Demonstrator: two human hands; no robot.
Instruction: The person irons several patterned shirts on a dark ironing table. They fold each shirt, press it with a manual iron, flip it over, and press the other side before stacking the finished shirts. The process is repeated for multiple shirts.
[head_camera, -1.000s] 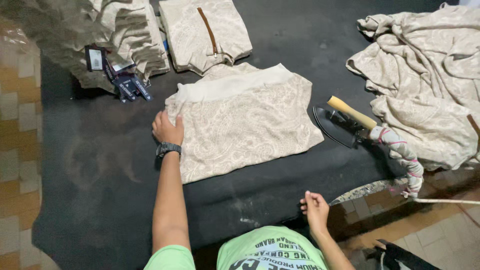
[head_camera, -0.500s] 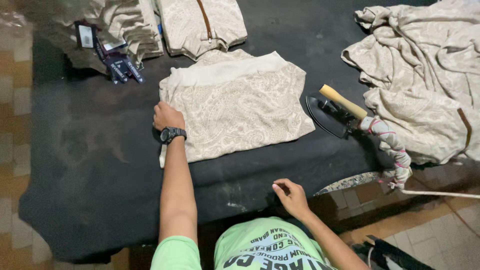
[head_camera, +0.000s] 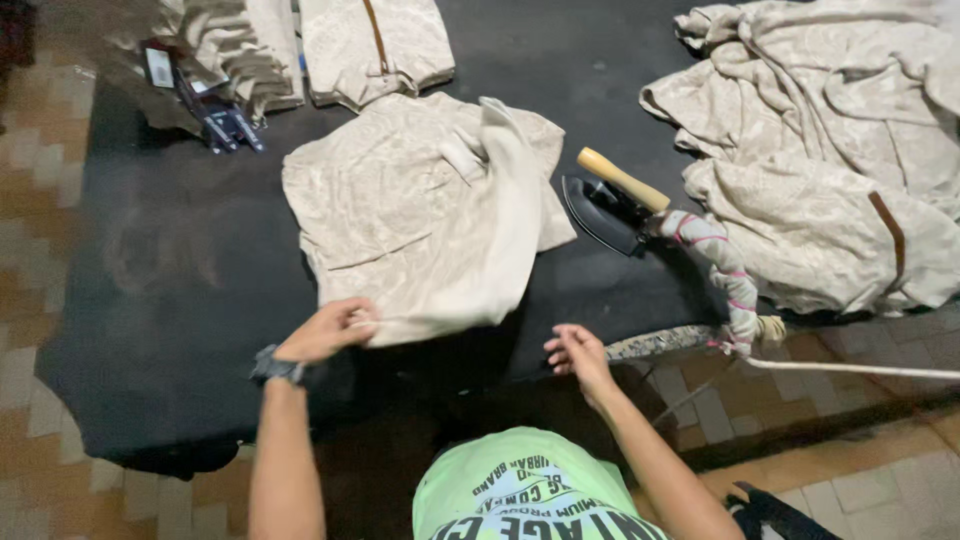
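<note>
The beige cloth is pinched at its near edge by left hand fingers; right hand is held loosely curled, empty, beside it.

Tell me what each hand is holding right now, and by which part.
The left hand grips the beige patterned garment at its near hem, by the lower left corner. The right hand holds nothing; it hovers over the black cloth at the near edge.

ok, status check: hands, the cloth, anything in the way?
Left hand pinching near edge of beige patterned cloth piece, part folded over. Right hand empty at black padded table edge. Wooden-handled iron lies right of cloth, apart from it.
</note>
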